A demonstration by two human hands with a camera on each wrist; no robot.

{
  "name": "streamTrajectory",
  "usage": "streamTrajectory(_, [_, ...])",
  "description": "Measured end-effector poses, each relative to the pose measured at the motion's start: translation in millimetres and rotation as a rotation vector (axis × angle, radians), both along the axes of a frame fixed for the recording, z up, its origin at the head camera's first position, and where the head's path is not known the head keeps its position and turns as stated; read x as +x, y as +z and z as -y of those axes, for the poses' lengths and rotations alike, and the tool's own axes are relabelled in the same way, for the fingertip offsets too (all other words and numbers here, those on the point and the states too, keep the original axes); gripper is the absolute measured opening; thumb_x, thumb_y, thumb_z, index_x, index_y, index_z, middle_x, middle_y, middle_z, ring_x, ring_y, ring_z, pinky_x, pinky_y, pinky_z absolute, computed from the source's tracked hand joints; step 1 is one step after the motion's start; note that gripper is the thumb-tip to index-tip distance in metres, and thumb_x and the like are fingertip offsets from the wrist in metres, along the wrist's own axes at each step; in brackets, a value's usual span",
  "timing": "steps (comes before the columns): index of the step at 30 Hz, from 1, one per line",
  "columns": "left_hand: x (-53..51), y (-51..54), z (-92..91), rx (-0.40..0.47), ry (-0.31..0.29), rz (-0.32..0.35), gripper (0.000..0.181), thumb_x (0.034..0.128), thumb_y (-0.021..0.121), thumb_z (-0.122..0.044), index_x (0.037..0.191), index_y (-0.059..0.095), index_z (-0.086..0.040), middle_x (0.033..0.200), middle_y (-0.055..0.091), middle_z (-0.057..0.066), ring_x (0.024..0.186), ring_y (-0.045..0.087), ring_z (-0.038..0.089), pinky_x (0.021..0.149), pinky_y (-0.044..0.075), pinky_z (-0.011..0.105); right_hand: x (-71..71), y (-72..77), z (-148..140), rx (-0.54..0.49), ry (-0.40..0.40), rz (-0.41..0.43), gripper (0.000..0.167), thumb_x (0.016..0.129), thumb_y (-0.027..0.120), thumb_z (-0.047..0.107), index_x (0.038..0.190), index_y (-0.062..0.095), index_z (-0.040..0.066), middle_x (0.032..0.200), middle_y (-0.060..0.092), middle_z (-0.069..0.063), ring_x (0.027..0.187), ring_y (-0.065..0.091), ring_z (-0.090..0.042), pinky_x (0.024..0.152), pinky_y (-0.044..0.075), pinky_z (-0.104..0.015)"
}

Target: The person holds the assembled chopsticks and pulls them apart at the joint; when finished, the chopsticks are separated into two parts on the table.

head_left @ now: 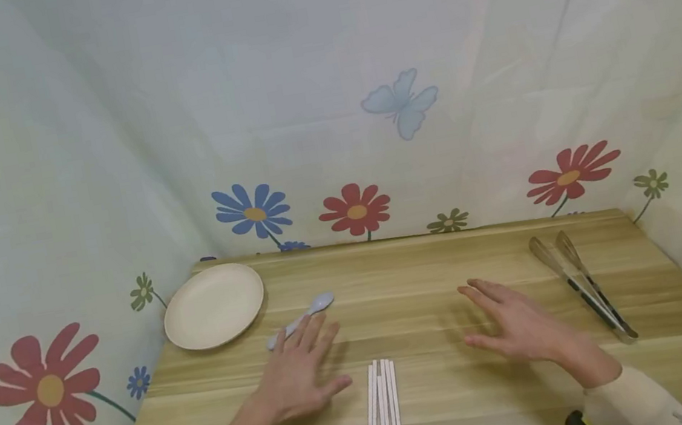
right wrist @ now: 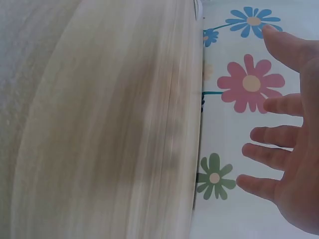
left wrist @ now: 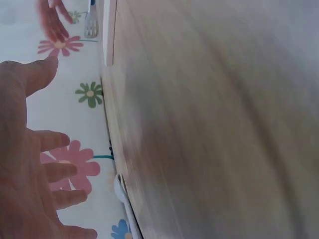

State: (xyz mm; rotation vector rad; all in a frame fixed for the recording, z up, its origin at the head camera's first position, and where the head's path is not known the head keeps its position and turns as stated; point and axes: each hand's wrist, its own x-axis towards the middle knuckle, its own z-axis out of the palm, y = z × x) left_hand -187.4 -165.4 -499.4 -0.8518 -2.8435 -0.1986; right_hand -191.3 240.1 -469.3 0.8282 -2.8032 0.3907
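Observation:
Both hands hover over the wooden table with fingers spread, and neither holds anything. In the head view the left hand (head_left: pixel 296 370) is nearest a pale spoon (head_left: pixel 299 325), partly covering it from the camera. Between the hands and closer to the front lie several white sticks (head_left: pixel 382 416), side by side and fanned slightly. The right hand (head_left: pixel 518 322) is left of a pair of metal tongs (head_left: pixel 583 285) with black grips. In the left wrist view the left hand's fingers (left wrist: pixel 62 172) are apart; the right hand's fingers (right wrist: pixel 271 134) look the same in its wrist view.
A round cream plate (head_left: pixel 215 307) stands at the table's back left corner. Fabric walls (head_left: pixel 308 97) printed with flowers and butterflies rise behind the table (head_left: pixel 408 291) and at both sides.

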Motion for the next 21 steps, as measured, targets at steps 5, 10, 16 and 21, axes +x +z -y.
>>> streamTrajectory(5, [4.5, 1.5, -5.7, -0.005, -0.011, 0.015, 0.085, 0.0854, 0.053, -0.068, 0.151, 0.036, -0.016, 0.16, 0.026, 0.01, 0.146, 0.026, 0.034, 0.11, 0.027, 0.063, 2.3, 0.8, 2.1, -0.023, 0.0, 0.007, 0.08, 0.084, 0.069, 0.052, 0.145, 0.042, 0.008, 0.145, 0.046, -0.022, 0.127, 0.049, -0.043, 0.1, 0.043, -0.058])
streamTrajectory(10, [9.7, 1.1, -11.3, 0.012, -0.023, 0.019, 0.083, 0.0859, 0.055, -0.065, 0.149, 0.039, -0.014, 0.158, 0.03, 0.011, 0.144, 0.029, 0.037, 0.111, 0.026, 0.063, 3.8, -0.4, 3.0, -0.035, 0.003, 0.018, 0.079, 0.084, 0.071, 0.049, 0.145, 0.042, 0.008, 0.143, 0.047, -0.023, 0.126, 0.05, -0.044, 0.099, 0.044, -0.058])
streamTrajectory(16, [18.1, -2.6, -16.8, 0.039, -0.038, 0.033, 0.084, 0.0853, 0.056, -0.065, 0.148, 0.04, -0.012, 0.155, 0.035, 0.013, 0.142, 0.033, 0.036, 0.109, 0.031, 0.059, 7.1, -2.8, 6.3, -0.056, 0.018, 0.007, 0.075, 0.083, 0.073, 0.045, 0.142, 0.047, 0.008, 0.138, 0.052, -0.023, 0.123, 0.053, -0.041, 0.098, 0.045, -0.057])
streamTrajectory(21, [26.4, -2.0, -21.7, 0.079, -0.041, 0.071, 0.087, 0.0837, 0.059, -0.065, 0.148, 0.039, -0.009, 0.152, 0.039, 0.016, 0.139, 0.038, 0.035, 0.109, 0.033, 0.056, 9.6, -6.9, 7.8, -0.075, 0.023, 0.021, 0.071, 0.083, 0.073, 0.044, 0.141, 0.049, 0.01, 0.136, 0.055, -0.022, 0.121, 0.055, -0.039, 0.095, 0.048, -0.055])
